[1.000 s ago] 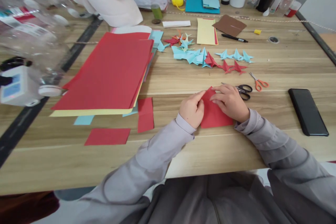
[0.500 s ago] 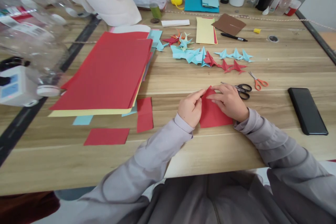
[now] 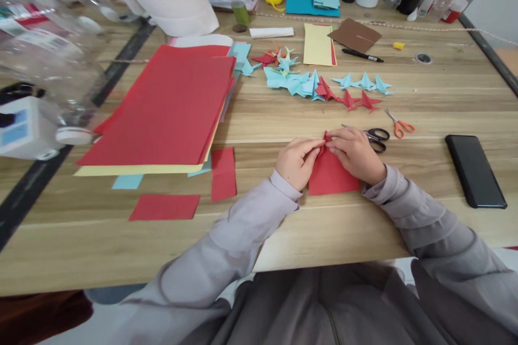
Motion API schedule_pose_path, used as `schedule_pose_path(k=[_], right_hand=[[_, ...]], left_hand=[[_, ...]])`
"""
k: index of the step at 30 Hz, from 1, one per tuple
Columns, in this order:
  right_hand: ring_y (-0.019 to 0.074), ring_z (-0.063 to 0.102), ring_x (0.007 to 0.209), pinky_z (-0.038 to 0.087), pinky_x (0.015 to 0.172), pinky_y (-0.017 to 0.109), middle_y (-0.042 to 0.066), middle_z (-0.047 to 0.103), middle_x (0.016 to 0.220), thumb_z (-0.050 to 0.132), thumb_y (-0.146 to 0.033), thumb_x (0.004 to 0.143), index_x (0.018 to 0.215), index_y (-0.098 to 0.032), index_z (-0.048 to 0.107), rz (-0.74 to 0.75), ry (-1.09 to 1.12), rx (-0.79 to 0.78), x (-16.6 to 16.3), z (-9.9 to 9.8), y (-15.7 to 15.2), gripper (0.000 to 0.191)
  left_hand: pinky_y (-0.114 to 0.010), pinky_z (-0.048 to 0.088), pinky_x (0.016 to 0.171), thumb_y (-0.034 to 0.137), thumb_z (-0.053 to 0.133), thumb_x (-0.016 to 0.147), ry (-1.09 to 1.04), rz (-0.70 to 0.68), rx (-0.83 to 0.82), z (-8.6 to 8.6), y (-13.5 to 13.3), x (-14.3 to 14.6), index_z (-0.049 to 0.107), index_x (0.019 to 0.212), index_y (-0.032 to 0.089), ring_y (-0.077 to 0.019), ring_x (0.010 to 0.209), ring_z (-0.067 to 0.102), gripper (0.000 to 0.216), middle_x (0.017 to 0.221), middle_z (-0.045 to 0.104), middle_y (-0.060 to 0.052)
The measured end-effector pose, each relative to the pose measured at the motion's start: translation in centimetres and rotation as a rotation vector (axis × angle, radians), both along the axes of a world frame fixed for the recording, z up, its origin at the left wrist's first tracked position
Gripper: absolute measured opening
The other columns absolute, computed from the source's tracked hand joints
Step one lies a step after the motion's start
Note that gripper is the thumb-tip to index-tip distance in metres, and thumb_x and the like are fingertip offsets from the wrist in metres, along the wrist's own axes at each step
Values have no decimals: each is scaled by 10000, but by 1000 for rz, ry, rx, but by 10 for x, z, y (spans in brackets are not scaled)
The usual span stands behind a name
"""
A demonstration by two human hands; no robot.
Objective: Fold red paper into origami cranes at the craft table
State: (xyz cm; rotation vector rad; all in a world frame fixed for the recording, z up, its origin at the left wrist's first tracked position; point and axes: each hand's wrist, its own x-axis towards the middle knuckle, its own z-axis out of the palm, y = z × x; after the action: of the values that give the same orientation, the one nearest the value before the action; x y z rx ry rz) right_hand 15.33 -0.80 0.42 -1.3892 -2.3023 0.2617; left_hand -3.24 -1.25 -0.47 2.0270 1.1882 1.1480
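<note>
A red sheet of paper (image 3: 332, 175) lies on the table in front of me, its far end folded to a narrow tip. My left hand (image 3: 297, 161) pinches that tip from the left between thumb and index finger. From the right, my right hand (image 3: 353, 155) closes its fingers on the same tip, close against the left fingertips. Black-handled scissors (image 3: 377, 139) lie just beyond my right hand, their blades partly hidden behind it. Past them rest small orange-handled scissors (image 3: 400, 123).
Folded red paper cranes (image 3: 356, 100) and light blue ones (image 3: 366, 82) lie farther back. On the left are a stack of red paper (image 3: 162, 113) and cut red pieces (image 3: 165, 207). A black phone (image 3: 475, 171) lies at right. Plastic bottles (image 3: 60, 64) crowd the left edge.
Both hands' fingertips have come together at the paper's far tip, which is now pinched narrower. The left fingers reach farther right. The view has shifted slightly.
</note>
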Motion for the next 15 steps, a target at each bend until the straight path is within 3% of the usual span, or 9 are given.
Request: schedule_pose_path(k=[9,15], right_hand=[[287,538,1178,379,996,449,92,644,1306,487,-216,927,1190,-163,661,-14,-135,21,-3,6,0,320],[324,476,1223,355,960,459,144,563,1388,433,-267,948,1271,-130,600,-3,-316,107,-3,10,-3,388]], left_hand=[[-446,530,977,253,550,899,186,-43,154,-5,4,1,713,1038,155,-240,1069,672,236,1121,729,-122],[-501,450,1075,294,442,949,331,-80,132,-8,7,4,668,1149,120,-280,1221,584,348,1250,665,-156]])
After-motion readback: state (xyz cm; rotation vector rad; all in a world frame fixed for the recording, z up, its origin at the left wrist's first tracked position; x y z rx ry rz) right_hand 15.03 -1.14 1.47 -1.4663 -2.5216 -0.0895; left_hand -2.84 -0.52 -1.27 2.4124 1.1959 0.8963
